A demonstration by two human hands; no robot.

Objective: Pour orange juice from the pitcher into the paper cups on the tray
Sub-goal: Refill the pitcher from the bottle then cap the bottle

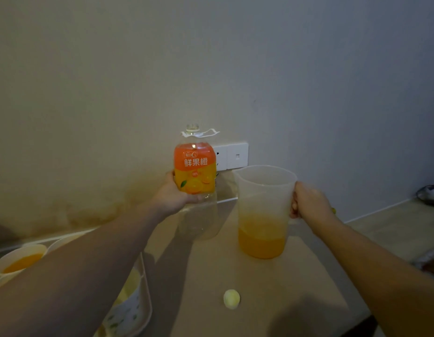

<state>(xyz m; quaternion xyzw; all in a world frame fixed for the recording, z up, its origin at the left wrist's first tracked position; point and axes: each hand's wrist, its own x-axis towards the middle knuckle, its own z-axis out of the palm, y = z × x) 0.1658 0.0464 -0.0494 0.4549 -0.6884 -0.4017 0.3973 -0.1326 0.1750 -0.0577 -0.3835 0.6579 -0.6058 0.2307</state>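
Observation:
A translucent plastic pitcher (263, 210) stands on the table, about a third full of orange juice. My right hand (306, 200) grips its handle on the right side. My left hand (173, 194) holds a clear, empty-looking juice bottle (196, 171) with an orange label, upright and uncapped, just left of the pitcher. At the lower left a white tray (145, 310) carries paper cups; one cup (19, 260) holds orange juice, another cup (126, 305) with a leaf print is partly hidden by my left arm.
A small yellowish bottle cap (231, 298) lies on the table in front of the pitcher. White wall sockets (231, 155) sit behind the bottle. The table's right edge runs near my right arm; some items (431, 193) lie at the far right.

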